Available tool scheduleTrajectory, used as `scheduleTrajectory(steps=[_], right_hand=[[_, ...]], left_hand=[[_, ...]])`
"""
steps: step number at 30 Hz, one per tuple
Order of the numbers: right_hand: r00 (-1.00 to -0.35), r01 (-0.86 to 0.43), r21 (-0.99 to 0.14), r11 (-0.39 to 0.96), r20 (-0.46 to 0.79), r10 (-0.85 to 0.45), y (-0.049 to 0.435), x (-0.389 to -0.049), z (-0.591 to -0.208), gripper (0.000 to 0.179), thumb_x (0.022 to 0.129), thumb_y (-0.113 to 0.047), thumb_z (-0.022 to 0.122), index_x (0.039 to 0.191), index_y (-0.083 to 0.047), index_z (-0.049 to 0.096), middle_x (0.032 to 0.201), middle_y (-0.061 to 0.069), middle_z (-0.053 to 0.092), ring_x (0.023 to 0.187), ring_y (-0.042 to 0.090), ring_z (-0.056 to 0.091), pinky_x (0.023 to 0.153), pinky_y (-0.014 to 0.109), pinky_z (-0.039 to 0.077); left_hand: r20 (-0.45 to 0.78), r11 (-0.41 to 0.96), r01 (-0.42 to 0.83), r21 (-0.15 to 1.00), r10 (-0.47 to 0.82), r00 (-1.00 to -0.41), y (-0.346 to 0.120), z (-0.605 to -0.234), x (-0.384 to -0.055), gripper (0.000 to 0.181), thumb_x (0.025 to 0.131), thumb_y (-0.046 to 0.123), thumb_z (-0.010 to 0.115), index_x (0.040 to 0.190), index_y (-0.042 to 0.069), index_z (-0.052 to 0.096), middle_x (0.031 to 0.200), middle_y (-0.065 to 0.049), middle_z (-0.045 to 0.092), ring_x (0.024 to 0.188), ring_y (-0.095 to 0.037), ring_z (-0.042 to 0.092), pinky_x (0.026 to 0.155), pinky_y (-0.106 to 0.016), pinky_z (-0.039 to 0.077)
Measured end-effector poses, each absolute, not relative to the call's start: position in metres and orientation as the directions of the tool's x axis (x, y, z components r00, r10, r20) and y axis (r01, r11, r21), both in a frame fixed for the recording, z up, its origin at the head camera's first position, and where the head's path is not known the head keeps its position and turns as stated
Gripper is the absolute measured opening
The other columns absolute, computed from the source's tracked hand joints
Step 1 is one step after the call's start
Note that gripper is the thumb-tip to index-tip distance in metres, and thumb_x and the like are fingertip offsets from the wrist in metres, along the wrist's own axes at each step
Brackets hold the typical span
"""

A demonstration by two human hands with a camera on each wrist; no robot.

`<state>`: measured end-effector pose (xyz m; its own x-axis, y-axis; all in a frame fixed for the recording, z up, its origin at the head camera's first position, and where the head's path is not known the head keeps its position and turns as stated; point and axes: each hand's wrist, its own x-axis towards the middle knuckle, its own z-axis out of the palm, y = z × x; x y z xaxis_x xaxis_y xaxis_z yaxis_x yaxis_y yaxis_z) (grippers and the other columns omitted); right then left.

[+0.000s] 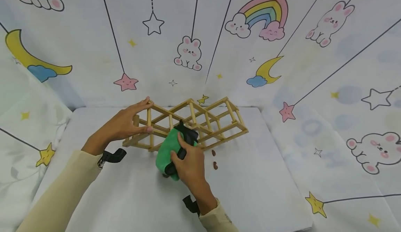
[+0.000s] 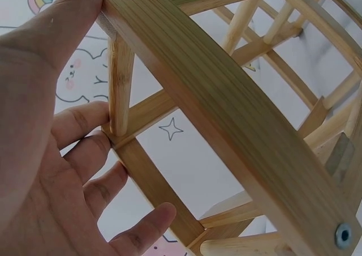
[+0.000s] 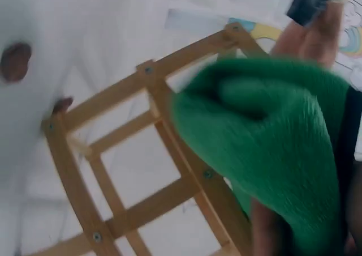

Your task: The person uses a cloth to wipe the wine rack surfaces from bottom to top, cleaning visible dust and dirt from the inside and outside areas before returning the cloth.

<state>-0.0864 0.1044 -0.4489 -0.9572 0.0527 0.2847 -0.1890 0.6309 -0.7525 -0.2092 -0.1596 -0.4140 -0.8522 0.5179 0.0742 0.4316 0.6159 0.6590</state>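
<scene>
A latticed wooden rack (image 1: 192,113) of slats and dowels stands at the back of the white table. My left hand (image 1: 123,124) holds its left end. The left wrist view shows the thumb at a slat's top corner and the other fingers (image 2: 96,196) spread along the far side. In front of the rack's middle, my right hand (image 1: 191,165) grips a soft green cloth item (image 1: 166,152) with black trim, thumb over a black part. It overlaps the rack's front; in the right wrist view the green fabric (image 3: 266,137) is bulging, folded and blurred.
Small brown pieces (image 1: 215,165) lie on the white table (image 1: 250,186), right of the right hand. A printed fabric backdrop (image 1: 156,58) rises close behind the rack and along both sides. Black wrist-camera mounts (image 1: 114,155) jut from both wrists.
</scene>
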Motion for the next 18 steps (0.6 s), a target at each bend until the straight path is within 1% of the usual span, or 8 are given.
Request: scheduleTrajectory(steps=[1, 3, 5, 7, 9, 11, 15, 18], right_hand=[[-0.945, -0.203, -0.740, 0.641, 0.320, 0.071, 0.104, -0.086, -0.449, 0.060, 0.095, -0.021, 0.080, 0.151, -0.016, 0.059, 0.098, 0.019, 0.080, 0.076, 0.019, 0.071, 0.064, 0.027, 0.059], [-0.911, -0.210, -0.722, 0.659, 0.389, 0.135, 0.103, -0.087, -0.449, 0.062, 0.096, -0.019, 0.080, 0.153, -0.014, 0.057, 0.098, 0.019, 0.080, 0.085, 0.018, 0.074, 0.071, 0.028, 0.062], [-0.907, -0.201, -0.737, 0.645, 0.389, 0.163, 0.103, -0.087, -0.448, 0.062, 0.095, -0.018, 0.080, 0.153, -0.013, 0.057, 0.091, 0.019, 0.079, 0.077, 0.016, 0.071, 0.068, 0.026, 0.060], [-0.943, -0.171, -0.763, 0.623, 0.309, 0.119, 0.103, -0.086, -0.449, 0.060, 0.095, -0.019, 0.080, 0.151, -0.016, 0.059, 0.098, 0.019, 0.080, 0.070, 0.012, 0.065, 0.062, 0.023, 0.056], [-0.971, -0.156, -0.780, 0.605, 0.235, 0.052, 0.103, -0.084, -0.453, 0.059, 0.094, -0.021, 0.080, 0.149, -0.019, 0.060, 0.114, 0.019, 0.080, 0.075, 0.008, 0.065, 0.066, 0.020, 0.055], [-0.972, -0.176, -0.786, 0.593, 0.236, 0.023, 0.103, -0.082, -0.456, 0.059, 0.094, -0.021, 0.080, 0.149, -0.020, 0.061, 0.122, 0.019, 0.078, 0.079, 0.007, 0.067, 0.067, 0.019, 0.056], [-0.900, -0.267, -0.733, 0.626, 0.422, 0.110, 0.104, -0.087, -0.459, 0.061, 0.097, -0.020, 0.080, 0.153, -0.016, 0.056, 0.090, 0.019, 0.080, 0.072, 0.013, 0.070, 0.064, 0.023, 0.058], [-0.900, -0.254, -0.717, 0.648, 0.421, 0.113, 0.106, -0.090, -0.461, 0.060, 0.097, -0.018, 0.079, 0.153, -0.015, 0.057, 0.086, 0.018, 0.078, 0.063, 0.013, 0.065, 0.058, 0.022, 0.055]], left_hand=[[0.076, 0.615, 0.433, 0.659, 0.519, -0.852, -0.159, -0.414, -0.209, 0.097, 0.089, 0.052, 0.083, 0.167, 0.019, 0.037, 0.180, -0.008, 0.018, 0.163, -0.045, 0.022, 0.121, -0.076, 0.028], [0.076, 0.612, 0.433, 0.662, 0.520, -0.851, -0.159, -0.413, -0.209, 0.097, 0.089, 0.052, 0.083, 0.167, 0.020, 0.037, 0.180, -0.007, 0.018, 0.163, -0.044, 0.022, 0.121, -0.076, 0.028], [0.074, 0.612, 0.431, 0.663, 0.519, -0.851, -0.159, -0.413, -0.209, 0.097, 0.089, 0.052, 0.083, 0.167, 0.020, 0.037, 0.180, -0.007, 0.017, 0.164, -0.044, 0.021, 0.122, -0.075, 0.027], [0.073, 0.613, 0.429, 0.663, 0.518, -0.852, -0.159, -0.412, -0.208, 0.097, 0.089, 0.052, 0.083, 0.167, 0.019, 0.037, 0.180, -0.007, 0.018, 0.163, -0.044, 0.021, 0.122, -0.075, 0.027], [0.073, 0.615, 0.432, 0.660, 0.519, -0.851, -0.160, -0.412, -0.208, 0.097, 0.088, 0.053, 0.083, 0.167, 0.018, 0.038, 0.179, -0.008, 0.018, 0.163, -0.045, 0.022, 0.121, -0.075, 0.028], [0.075, 0.614, 0.436, 0.658, 0.522, -0.849, -0.160, -0.412, -0.208, 0.097, 0.089, 0.053, 0.083, 0.167, 0.018, 0.038, 0.179, -0.008, 0.019, 0.163, -0.045, 0.023, 0.121, -0.076, 0.028], [0.077, 0.615, 0.437, 0.657, 0.522, -0.850, -0.159, -0.411, -0.208, 0.097, 0.089, 0.054, 0.083, 0.167, 0.019, 0.038, 0.179, -0.007, 0.019, 0.163, -0.045, 0.023, 0.121, -0.076, 0.029], [0.067, 0.622, 0.431, 0.654, 0.520, -0.852, -0.160, -0.411, -0.208, 0.097, 0.089, 0.054, 0.083, 0.167, 0.018, 0.037, 0.179, -0.008, 0.019, 0.163, -0.045, 0.023, 0.121, -0.075, 0.029]])
